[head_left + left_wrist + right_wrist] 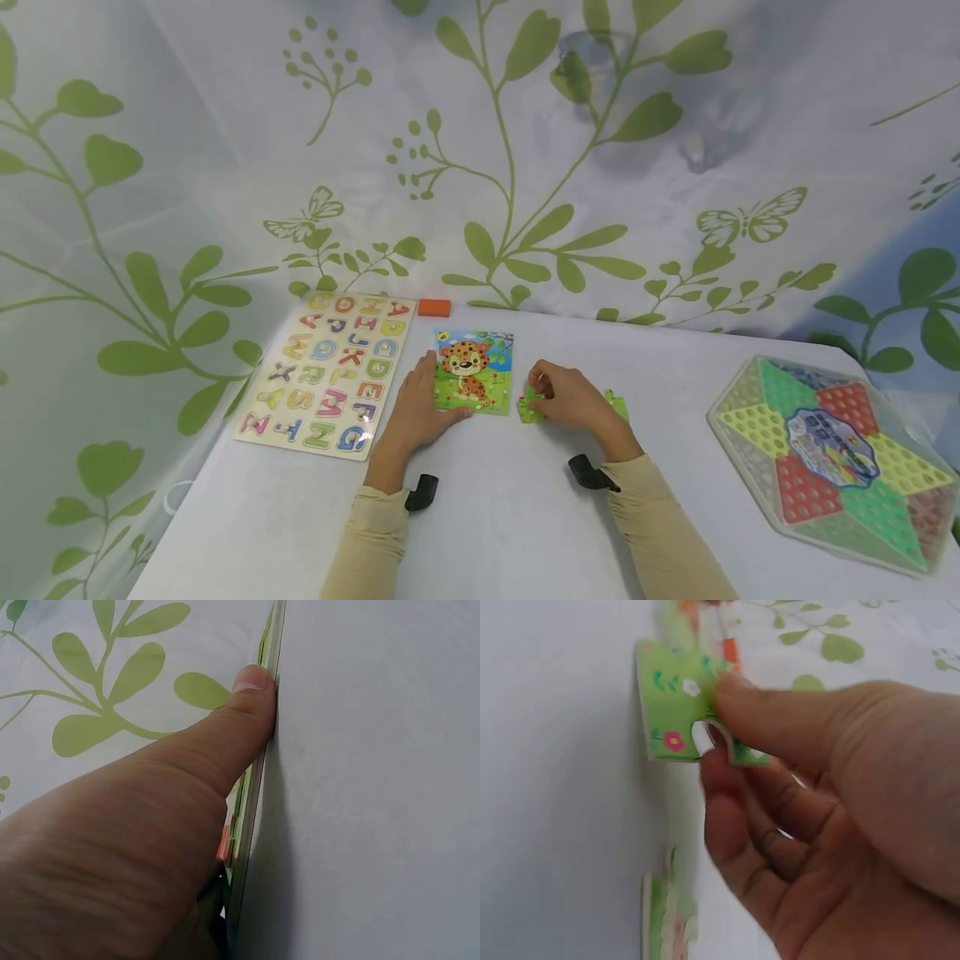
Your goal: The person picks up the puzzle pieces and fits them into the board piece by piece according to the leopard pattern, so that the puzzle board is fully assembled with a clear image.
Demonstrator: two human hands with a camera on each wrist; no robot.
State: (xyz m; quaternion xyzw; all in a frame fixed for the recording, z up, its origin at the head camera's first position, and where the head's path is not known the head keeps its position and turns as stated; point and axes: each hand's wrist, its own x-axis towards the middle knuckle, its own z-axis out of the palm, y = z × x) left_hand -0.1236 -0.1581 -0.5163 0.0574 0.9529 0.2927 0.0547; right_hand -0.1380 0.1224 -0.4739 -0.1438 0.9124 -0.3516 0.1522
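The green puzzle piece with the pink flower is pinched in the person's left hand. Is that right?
Not quite: it is the right hand that pinches the green puzzle piece with the pink flower, as the right wrist view shows. The left hand rests against the leopard picture.

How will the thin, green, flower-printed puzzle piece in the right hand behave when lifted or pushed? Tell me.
The green puzzle piece is probably stiff: pinched by the right hand, it shows no sag. It looks light, judging by its thin edge. Laid flat, it would likely slide rather than roll, given its straight outer edges.
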